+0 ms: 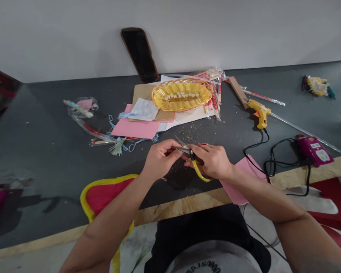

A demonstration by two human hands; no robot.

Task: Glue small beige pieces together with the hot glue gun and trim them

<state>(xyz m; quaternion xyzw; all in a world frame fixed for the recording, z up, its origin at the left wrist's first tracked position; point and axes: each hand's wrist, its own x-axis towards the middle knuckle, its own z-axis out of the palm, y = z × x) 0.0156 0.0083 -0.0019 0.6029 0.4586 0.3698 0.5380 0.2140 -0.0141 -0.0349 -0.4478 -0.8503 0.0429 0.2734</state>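
Note:
My right hand [214, 161] grips a pair of scissors [199, 171] with one yellow and one red handle. Their blades stand apart and point left, towards the fingers of my left hand [161, 158]. The left fingers are pinched together by the lower blade; what sits between them is too small and hidden to name. Pale crumbs [191, 132] are scattered on the dark table just beyond my hands. Farther back, a yellow woven basket [159, 100] holds a row of small pale bits [182, 96].
Pink paper [135, 129], a phone [140, 55] leaning on the wall, and light-blue tassels [119, 147] lie behind and left. To the right are a yellow glue gun [260, 112], a purple power box [315, 151] and black cords [272, 161]. A red cushion with yellow trim [108, 193] sits front left.

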